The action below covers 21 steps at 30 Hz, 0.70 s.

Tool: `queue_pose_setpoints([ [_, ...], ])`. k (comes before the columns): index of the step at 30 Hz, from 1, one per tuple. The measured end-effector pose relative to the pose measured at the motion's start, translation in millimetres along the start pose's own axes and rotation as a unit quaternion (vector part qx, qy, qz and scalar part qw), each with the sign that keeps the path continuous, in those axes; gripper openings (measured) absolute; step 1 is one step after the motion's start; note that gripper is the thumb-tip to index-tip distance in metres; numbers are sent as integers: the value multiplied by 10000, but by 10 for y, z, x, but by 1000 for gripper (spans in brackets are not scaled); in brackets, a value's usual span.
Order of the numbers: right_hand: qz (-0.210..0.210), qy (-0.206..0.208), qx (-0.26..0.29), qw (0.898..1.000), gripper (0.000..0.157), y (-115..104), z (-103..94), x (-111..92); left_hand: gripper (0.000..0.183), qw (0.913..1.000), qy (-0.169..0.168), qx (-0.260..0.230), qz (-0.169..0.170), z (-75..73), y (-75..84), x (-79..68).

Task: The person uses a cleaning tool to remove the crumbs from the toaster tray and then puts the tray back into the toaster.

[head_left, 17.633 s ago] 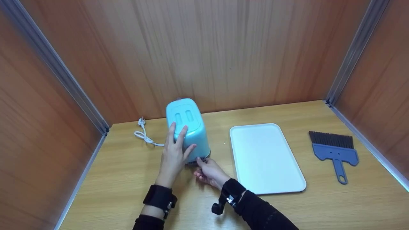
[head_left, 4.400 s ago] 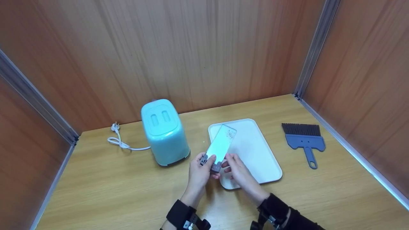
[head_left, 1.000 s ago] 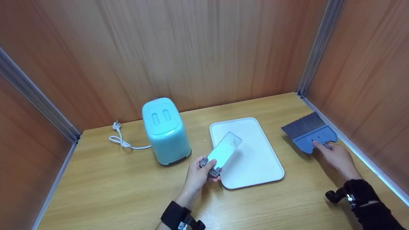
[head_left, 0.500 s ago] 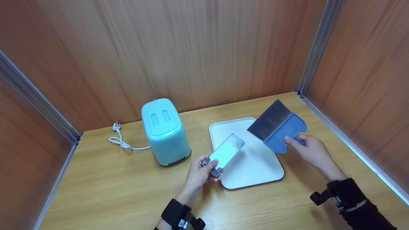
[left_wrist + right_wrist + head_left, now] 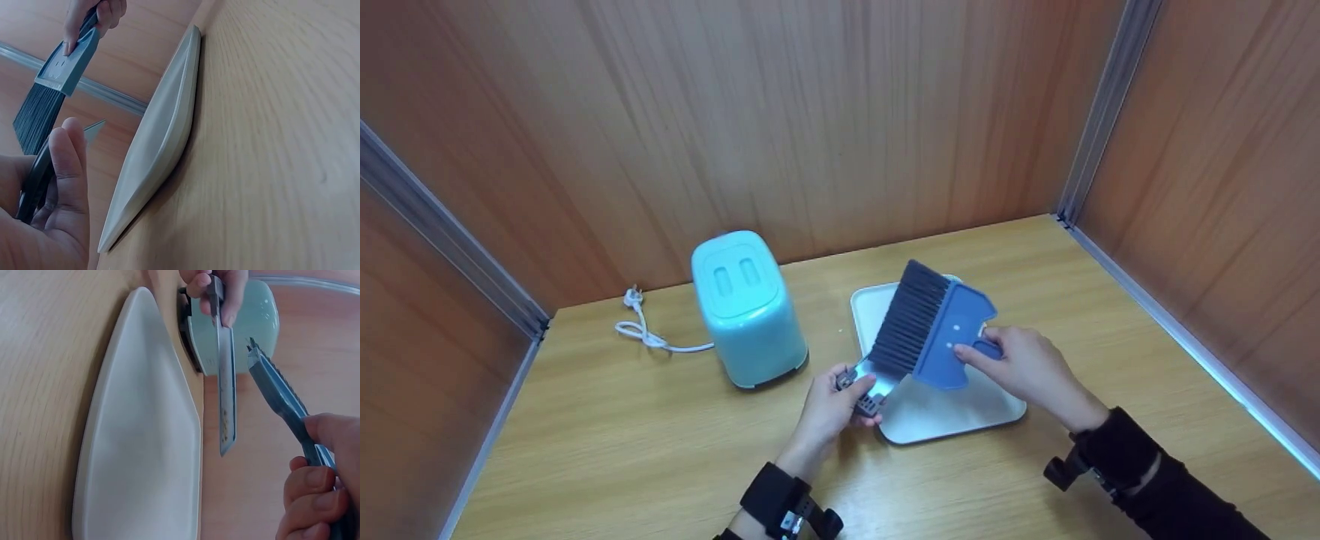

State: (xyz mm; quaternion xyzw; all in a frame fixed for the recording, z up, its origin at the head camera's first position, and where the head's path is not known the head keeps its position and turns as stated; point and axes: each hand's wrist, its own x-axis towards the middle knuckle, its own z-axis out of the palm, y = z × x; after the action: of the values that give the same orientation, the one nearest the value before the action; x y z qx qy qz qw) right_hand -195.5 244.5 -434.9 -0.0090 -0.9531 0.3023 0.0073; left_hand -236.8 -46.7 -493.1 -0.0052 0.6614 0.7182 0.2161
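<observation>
My left hand (image 5: 825, 409) grips the grey handle end of a toaster's crumb tray (image 5: 879, 379), thumb on top. The crumb tray is a flat metal strip, held above the white tray (image 5: 960, 414). In the right wrist view, small brown crumbs (image 5: 225, 424) lie toward its far end. My right hand (image 5: 1039, 371) holds a blue brush (image 5: 956, 334) by its handle. Its dark bristles (image 5: 911, 315) hang over the crumb tray and hide most of it in the head view. A gap shows between brush and crumb tray in the right wrist view.
A light blue toaster (image 5: 754, 319) with its lid on stands to the left, near the back panel. Its white cord and plug (image 5: 643, 330) lie beside it. Wooden panels (image 5: 810, 135) close in the back and both sides of the table.
My right hand has let go of the crumb tray, picked up the brush from the right and brought it left over the crumb tray. Earlier, the crumb tray came out from the toaster's base.
</observation>
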Motion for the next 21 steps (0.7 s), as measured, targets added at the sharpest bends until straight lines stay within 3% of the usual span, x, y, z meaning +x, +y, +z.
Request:
queue_pose_setpoints([
  [7, -428, 91, -454, 9980, 50, -70, 128, 37, 27, 9997, -47, 186, 152, 4, -5, 10],
  [21, -375, -99, -724, 9966, 47, -12, 125, 27, 16, 9990, 111, 432, 75, -15, 4, 36],
])
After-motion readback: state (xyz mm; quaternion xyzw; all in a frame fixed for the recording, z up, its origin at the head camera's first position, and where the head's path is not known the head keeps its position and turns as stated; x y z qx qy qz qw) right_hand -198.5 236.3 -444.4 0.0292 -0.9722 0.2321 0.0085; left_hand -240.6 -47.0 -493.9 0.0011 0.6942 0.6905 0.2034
